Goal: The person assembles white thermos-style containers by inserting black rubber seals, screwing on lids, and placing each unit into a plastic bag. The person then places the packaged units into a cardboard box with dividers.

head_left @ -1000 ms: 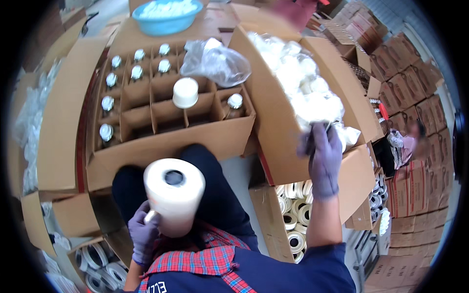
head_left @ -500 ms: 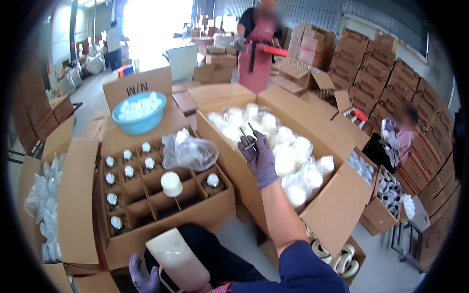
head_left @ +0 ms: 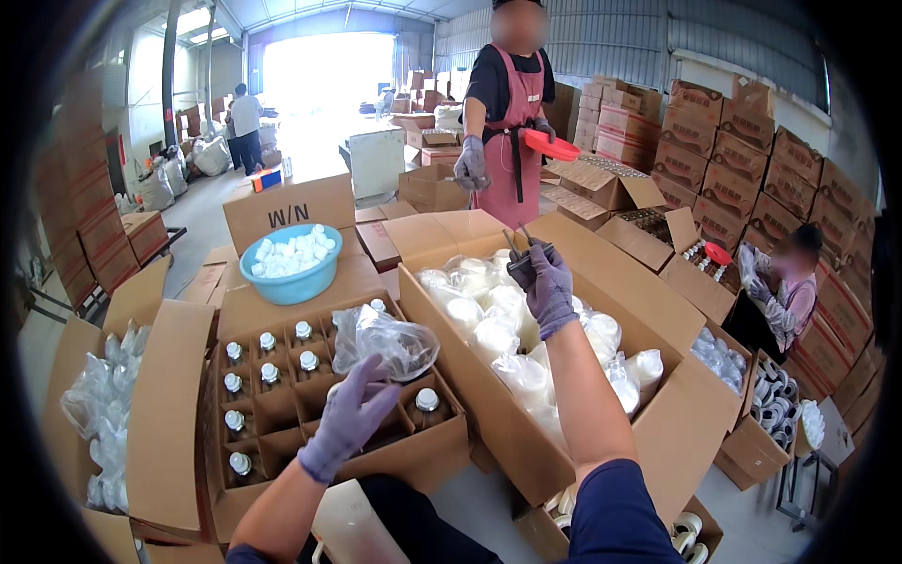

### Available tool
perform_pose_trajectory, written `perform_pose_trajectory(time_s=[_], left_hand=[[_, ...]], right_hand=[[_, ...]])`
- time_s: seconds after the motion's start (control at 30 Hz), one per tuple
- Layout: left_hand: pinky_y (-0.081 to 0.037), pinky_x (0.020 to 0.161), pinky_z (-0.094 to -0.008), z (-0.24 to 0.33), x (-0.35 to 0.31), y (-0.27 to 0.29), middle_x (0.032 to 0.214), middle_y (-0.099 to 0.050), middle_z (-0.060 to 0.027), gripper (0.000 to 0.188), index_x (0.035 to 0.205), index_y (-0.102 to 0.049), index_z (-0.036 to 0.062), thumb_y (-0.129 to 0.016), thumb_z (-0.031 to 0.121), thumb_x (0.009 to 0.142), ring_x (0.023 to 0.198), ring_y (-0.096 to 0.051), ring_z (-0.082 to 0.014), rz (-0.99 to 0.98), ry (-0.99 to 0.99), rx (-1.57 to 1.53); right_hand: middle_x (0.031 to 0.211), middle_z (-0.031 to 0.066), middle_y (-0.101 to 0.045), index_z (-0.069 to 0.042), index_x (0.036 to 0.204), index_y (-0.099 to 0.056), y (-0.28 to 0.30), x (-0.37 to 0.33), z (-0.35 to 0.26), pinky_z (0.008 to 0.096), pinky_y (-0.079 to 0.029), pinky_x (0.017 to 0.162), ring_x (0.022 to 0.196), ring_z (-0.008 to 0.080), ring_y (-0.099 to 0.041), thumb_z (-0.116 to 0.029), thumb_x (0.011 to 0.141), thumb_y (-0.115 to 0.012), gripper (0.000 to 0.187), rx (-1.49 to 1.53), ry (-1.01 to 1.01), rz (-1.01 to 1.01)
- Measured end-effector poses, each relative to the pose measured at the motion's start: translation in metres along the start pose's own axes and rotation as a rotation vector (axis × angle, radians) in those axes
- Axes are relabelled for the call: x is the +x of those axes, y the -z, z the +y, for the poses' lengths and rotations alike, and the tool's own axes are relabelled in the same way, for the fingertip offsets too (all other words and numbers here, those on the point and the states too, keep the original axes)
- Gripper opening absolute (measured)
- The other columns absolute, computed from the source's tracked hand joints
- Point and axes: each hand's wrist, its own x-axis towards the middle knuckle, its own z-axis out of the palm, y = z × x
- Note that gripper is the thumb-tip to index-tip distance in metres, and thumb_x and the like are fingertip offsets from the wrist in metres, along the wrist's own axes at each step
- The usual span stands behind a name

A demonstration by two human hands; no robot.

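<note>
My right hand [head_left: 545, 291], in a purple-grey glove, is closed on a small dark two-pronged tool [head_left: 522, 260]. It is raised over a long carton [head_left: 489, 414] packed with bagged cream-white cups [head_left: 521, 376]. My left hand [head_left: 352, 414], gloved alike, reaches over the divided carton [head_left: 366, 465] with its fingers apart and nothing visible in them. Silver-capped bottles [head_left: 270, 373] stand in the compartments. Just beyond the left fingertips lies a crumpled clear plastic bag [head_left: 390, 346]. The left hand mostly hides a round white piece. A cream jug [head_left: 355, 522] rests at my lap.
A blue basin [head_left: 299, 282] of small white caps stands behind the divided carton. On the left is a carton [head_left: 155, 414] of clear bags. A co-worker [head_left: 512, 122] opposite holds a red tray [head_left: 552, 145]. Another person [head_left: 785, 291] sits at right near stacked boxes [head_left: 700, 141].
My left hand has come up from beside the jug to over the divided carton. My right hand, still gripping the tool, has moved right. The view has tilted up; the co-worker shows more fully.
</note>
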Motion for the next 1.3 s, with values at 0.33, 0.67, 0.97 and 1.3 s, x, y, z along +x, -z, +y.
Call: perform_pose_trajectory(time_s=[0.33,0.67,0.97,1.3], left_hand=[[-0.053,0.101,-0.0497,-0.013,0.147,-0.035,0.12,-0.063,-0.0177,0.044,0.133,-0.054,0.0047,-0.053,0.038,0.104,0.114,-0.063,-0.0331,0.17,0.233,-1.011],[-0.043,0.11,-0.0573,-0.027,0.101,0.049,0.143,-0.054,-0.0219,0.08,0.144,-0.05,0.0061,-0.04,0.07,0.098,0.131,-0.051,-0.0475,-0.24,0.333,-1.287],[-0.057,0.095,-0.0442,-0.062,-0.127,0.133,0.131,-0.064,-0.0129,0.034,0.134,-0.055,0.0055,-0.049,0.022,0.105,0.107,-0.07,-0.032,0.387,0.464,-0.868],[-0.063,0.077,-0.0417,-0.073,-0.235,0.138,0.114,-0.065,-0.0147,0.047,0.136,-0.046,0.0084,-0.059,0.007,0.091,0.09,-0.074,-0.0334,0.743,0.585,-0.52]], right_hand=[[0.092,0.0129,-0.066,-0.009,0.138,-0.056,-0.106,-0.025,0.052,0.0391,-0.052,0.07,0.075,0.0269,-0.065,-0.029,0.093,-0.069,0.051,-1.043,0.353,-0.454],[0.088,0.0134,-0.066,-0.011,0.099,-0.066,-0.098,0.151,0.072,0.0413,-0.058,0.065,0.076,0.0279,-0.069,-0.014,0.09,-0.055,0.015,-2.032,1.089,-0.136],[0.102,0.0069,-0.067,-0.006,0.116,-0.062,-0.056,-0.124,0.027,0.0279,-0.049,0.075,0.077,0.0135,-0.06,-0.014,0.101,-0.054,0.019,-0.279,-0.05,-0.368],[0.115,0.0068,-0.063,-0.007,0.145,-0.046,0.018,-0.351,0.086,0.0436,-0.047,0.104,0.119,0.0213,-0.054,-0.012,0.093,-0.068,0.056,0.451,-0.591,-0.171]])
